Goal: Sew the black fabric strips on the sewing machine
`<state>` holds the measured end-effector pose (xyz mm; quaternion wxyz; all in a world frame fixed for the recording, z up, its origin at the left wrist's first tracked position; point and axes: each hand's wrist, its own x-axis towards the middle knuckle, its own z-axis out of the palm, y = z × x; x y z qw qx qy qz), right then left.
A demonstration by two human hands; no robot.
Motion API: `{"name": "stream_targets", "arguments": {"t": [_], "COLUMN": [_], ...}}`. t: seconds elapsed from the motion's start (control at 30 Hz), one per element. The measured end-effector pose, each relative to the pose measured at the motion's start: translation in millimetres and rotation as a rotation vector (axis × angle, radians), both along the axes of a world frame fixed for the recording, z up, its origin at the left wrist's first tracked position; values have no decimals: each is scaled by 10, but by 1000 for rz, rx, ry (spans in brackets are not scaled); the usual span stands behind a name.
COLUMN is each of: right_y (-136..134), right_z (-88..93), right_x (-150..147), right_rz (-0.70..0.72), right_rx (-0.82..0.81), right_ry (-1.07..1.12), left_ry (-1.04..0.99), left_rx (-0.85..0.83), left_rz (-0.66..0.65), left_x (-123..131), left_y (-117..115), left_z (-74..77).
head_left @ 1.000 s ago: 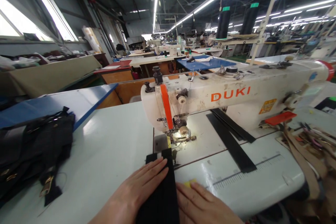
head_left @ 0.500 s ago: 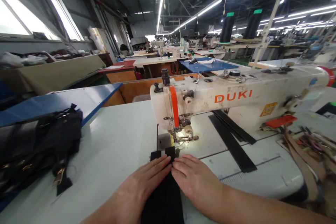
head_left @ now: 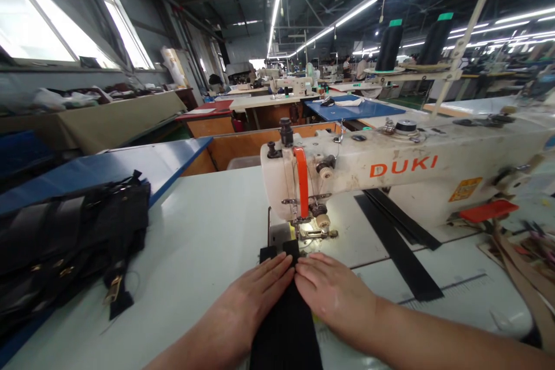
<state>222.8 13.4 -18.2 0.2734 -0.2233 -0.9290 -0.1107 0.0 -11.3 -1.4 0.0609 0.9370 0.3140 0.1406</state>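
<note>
A black ribbed strip of webbing (head_left: pixel 286 324) lies on the white sewing table (head_left: pixel 195 243), its far end just short of the presser foot (head_left: pixel 310 231) of a white DUKI sewing machine (head_left: pixel 403 167). My left hand (head_left: pixel 255 298) lies flat on the strip's left side, fingers stretched out. My right hand (head_left: pixel 333 292) lies flat on its right side, fingers together and extended. The fingertips of both hands meet near the strip's far end.
A heap of black bags with metal buckles (head_left: pixel 65 243) sits at the table's left. Two black straps (head_left: pixel 399 243) lie under the machine arm. Tan straps (head_left: pixel 524 277) pile at the right. Two black thread cones (head_left: pixel 390 46) stand behind the machine. More sewing stations fill the hall.
My right hand moved from the table's near edge up onto the strip beside the left hand. The strip's end has advanced slightly toward the presser foot. The view shifted left.
</note>
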Motion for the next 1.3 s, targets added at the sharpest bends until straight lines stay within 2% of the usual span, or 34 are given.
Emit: {"name": "stream_targets", "arguments": {"t": [0.23,0.7,1.03,1.17,1.3], "right_y": [267,322,321,338,287], "right_z": [49,119,123,106,150], "right_x": [56,43,31,12,42], "right_rz": [12,-20,-39,-64,-64], "right_rx": [-80,-164,-165,-146,-151], "right_ry": [-121,-153,-184,-216,-220], "left_ry": [30,-5,-86,42,140], "left_rx": [30,1,56,-2,26], "left_rz": [36,30,-4,33,46], "left_x": [35,37,-2,41,96], "left_y": [244,370,414,369,84], "left_z": [-46,55,-113,12,109]}}
